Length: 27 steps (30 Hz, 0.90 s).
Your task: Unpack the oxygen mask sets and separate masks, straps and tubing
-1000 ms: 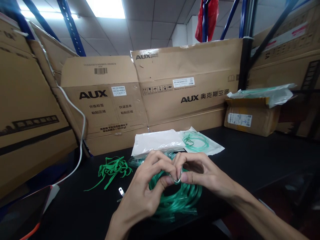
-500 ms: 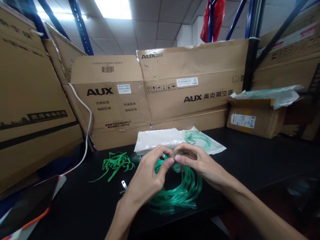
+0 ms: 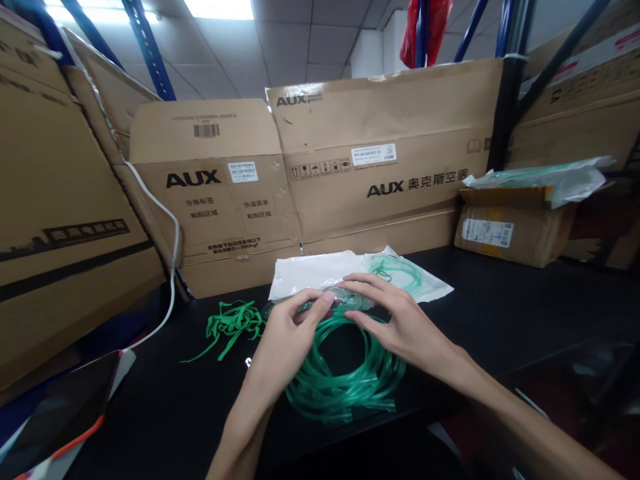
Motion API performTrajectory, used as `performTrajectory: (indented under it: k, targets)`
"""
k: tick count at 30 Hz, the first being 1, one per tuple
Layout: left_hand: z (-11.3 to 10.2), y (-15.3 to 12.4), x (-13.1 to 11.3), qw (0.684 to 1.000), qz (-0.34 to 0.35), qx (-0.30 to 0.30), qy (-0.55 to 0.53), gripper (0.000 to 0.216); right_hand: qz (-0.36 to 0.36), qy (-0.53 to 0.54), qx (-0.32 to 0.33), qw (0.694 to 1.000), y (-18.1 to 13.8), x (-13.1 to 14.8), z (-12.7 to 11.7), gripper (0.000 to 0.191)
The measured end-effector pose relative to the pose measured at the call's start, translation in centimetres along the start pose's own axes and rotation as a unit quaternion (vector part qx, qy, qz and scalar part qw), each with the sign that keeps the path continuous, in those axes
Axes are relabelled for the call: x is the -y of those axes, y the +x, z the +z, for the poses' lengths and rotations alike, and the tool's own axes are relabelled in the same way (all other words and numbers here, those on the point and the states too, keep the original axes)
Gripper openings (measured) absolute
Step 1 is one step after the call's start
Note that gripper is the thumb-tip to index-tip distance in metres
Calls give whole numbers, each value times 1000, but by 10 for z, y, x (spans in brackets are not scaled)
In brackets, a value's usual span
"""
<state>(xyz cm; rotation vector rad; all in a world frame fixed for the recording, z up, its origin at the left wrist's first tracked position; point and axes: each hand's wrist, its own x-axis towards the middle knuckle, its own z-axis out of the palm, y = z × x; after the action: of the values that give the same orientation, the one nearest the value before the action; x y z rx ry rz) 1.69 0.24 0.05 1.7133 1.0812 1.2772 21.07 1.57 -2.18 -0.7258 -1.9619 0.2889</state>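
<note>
Beyond the coiled green tubing [image 3: 350, 387] lies a clear greenish plastic mask [image 3: 353, 298], largely covered by my fingers. My left hand [image 3: 293, 333] has its thumb and fingers closed at the mask's near left side. On the other side, my right hand [image 3: 395, 317] is open, fingers and thumb apart, over the mask and the upper right of the coil. The coil rests on the black tabletop with its clear-ended tubes toward me. A tangle of green elastic straps [image 3: 233, 323] lies to the left of my left hand.
Behind my hands lies a white pouch [image 3: 310, 270], with green tubing showing through its clear right part. Cardboard panels [image 3: 400, 153] stand along the back. A small carton [image 3: 510, 230] is at the right rear, a phone [image 3: 65, 407] at the left with a white cable [image 3: 173, 267].
My hands were pinched together fingertip to fingertip on a small clear piece above the coil. Now they have moved apart; the right fingers have spread, and more of the coil shows.
</note>
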Motion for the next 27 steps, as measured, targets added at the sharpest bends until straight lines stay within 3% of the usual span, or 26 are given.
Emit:
performTrajectory:
  k: [5, 20, 24, 27]
  targets:
    - [-1, 0, 1, 997, -42, 38, -49, 27, -33, -39, 7, 999, 0, -3, -6, 43]
    - [-3, 2, -4, 1000, -23, 0, 14, 34, 5, 20, 43, 999, -1, -4, 1, 37]
    - [-3, -1, -9, 998, 25, 8, 54, 27, 3, 41, 14, 999, 3, -4, -3, 36]
    - [-4, -6, -13, 989, 108, 28, 99, 24, 40, 128, 41, 990, 7, -5, -11, 30]
